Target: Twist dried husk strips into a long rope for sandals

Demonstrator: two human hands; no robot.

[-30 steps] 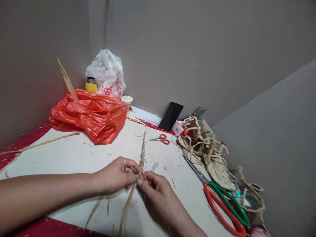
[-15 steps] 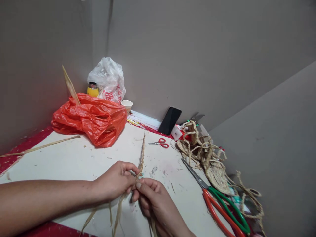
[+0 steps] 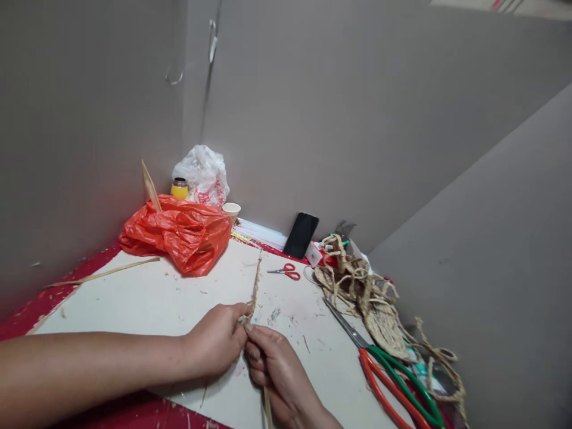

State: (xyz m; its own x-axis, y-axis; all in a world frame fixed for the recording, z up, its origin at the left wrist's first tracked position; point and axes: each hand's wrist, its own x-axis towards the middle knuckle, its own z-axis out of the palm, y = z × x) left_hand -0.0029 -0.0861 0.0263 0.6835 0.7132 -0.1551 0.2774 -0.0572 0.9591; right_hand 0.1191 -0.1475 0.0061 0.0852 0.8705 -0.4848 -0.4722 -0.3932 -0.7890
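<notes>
Straw-coloured braided cord (image 3: 255, 285) is stretched along the white board (image 3: 147, 298), its near end pinched between the closed fingers of the left hand (image 3: 217, 341) and the right hand (image 3: 273, 368), both pressed together; loose strips trail beneath them.

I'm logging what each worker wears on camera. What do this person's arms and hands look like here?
Both arms are bare as far as the picture shows, with no sleeves in view. The left hand and right hand wear no gloves, and no rings, watch or bracelet show. The fingernails look short and plain.
</notes>
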